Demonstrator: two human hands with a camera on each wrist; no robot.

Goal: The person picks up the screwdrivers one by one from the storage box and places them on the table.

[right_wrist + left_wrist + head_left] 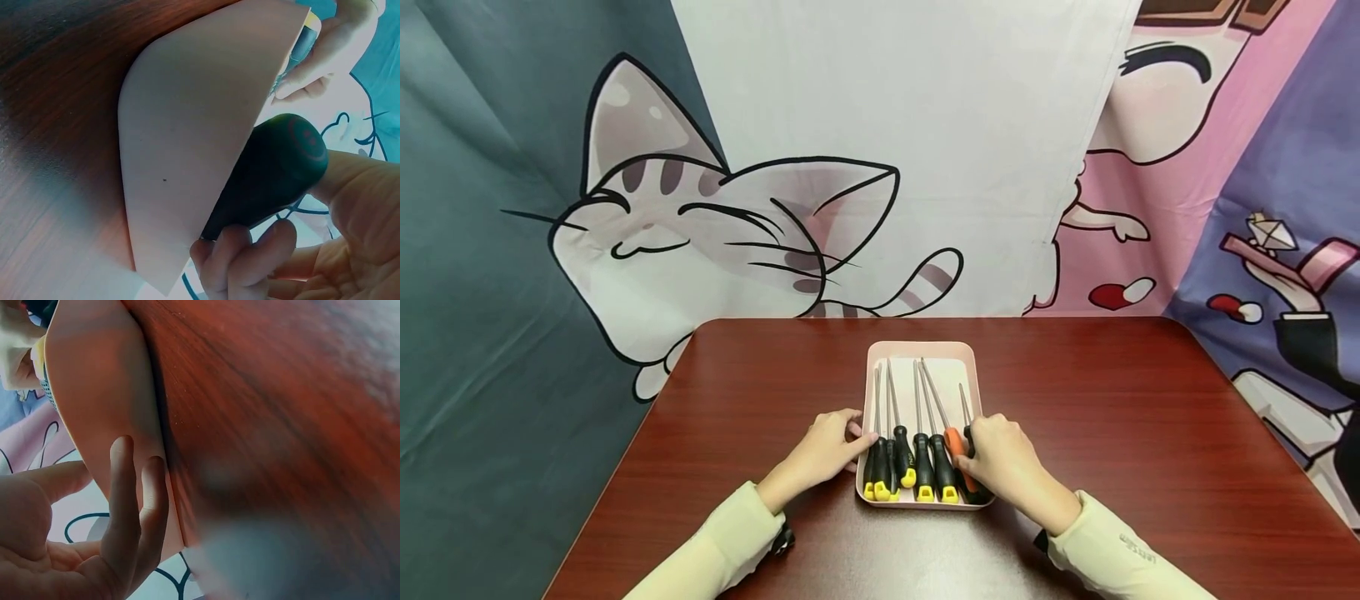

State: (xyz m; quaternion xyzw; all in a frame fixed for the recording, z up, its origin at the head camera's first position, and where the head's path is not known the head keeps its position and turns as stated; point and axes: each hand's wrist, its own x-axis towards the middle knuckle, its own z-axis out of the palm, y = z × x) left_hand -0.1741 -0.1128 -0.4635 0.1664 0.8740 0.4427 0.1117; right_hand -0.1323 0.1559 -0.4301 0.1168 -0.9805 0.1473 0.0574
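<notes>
A pale pink tray [921, 348] holds several screwdrivers side by side, shafts pointing away. Most have black handles with yellow ends [922, 467]; one has an orange handle [955, 442]. At the tray's left side, my left hand [820, 446] holds its edge, thumb over the rim, fingers outside along the wall [94, 381]. My right hand [1009, 462] is at the right side and grips a black-handled screwdriver [269, 169]. That handle rests tilted over the rim in the right wrist view. From the head view, the hand hides much of it.
The tray stands on a reddish-brown wooden table [760, 375]. Behind the table hangs a printed cloth [925, 100] with a cartoon cat and figures. A dark band [782, 540] is strapped under the left sleeve.
</notes>
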